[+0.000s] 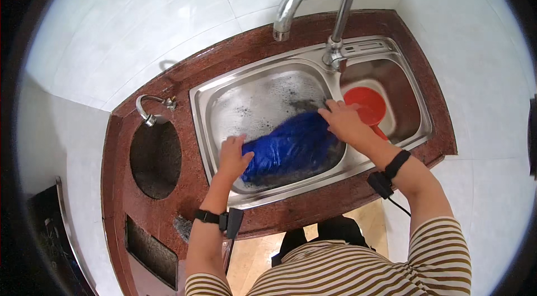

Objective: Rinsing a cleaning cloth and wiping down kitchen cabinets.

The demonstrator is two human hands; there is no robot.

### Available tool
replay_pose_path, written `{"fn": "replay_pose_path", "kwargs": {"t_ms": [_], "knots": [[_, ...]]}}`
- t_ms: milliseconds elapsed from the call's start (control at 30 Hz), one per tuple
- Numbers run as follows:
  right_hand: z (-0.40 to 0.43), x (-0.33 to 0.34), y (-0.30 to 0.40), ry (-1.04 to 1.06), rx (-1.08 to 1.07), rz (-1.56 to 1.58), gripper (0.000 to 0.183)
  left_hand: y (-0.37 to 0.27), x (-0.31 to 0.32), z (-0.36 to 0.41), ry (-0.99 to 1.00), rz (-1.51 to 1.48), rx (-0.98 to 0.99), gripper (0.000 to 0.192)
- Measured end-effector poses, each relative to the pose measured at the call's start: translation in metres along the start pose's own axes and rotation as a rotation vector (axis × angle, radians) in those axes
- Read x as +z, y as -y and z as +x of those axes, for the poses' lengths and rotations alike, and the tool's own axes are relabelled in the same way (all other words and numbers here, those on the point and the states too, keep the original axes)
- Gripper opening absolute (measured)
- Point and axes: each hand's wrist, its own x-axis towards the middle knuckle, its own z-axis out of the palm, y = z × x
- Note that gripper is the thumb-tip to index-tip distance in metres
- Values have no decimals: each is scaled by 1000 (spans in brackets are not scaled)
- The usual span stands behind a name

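A wet blue cloth (pixel 289 147) lies bunched across the front part of the large stainless steel sink basin (pixel 251 103), which holds sudsy water. At the cloth's left end is my left hand (pixel 233 155), fingers and thumb spread around its edge. My right hand (pixel 342 118) reaches over the basin's right rim to the cloth's upper right end, its fingers bent. Whether either hand grips the cloth is unclear. Just beyond my right hand, a red plastic dipper (pixel 365 105) sits in the smaller basin (pixel 405 99), partly hidden by that hand.
A tall chrome faucet (pixel 334 50) arches behind the basins. To the left, a small curved tap (pixel 152 105) stands by an oval hole (pixel 155 159) in the reddish stone countertop (pixel 191 187). A grey scouring pad (pixel 183 227) lies near my left forearm, and tiled walls enclose the counter.
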Motion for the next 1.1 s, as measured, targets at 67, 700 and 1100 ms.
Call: {"fn": "replay_pose_path", "kwargs": {"t_ms": [67, 700, 1100], "knots": [[8, 0, 1, 140, -26, -179, 22, -5, -3, 5, -80, 365, 49, 46], [26, 20, -27, 383, -85, 90, 25, 19, -9, -11, 261, 262, 28, 29], [12, -72, -46, 312, -16, -316, 8, -1, -94, -12, -173, 224, 4, 26]]}}
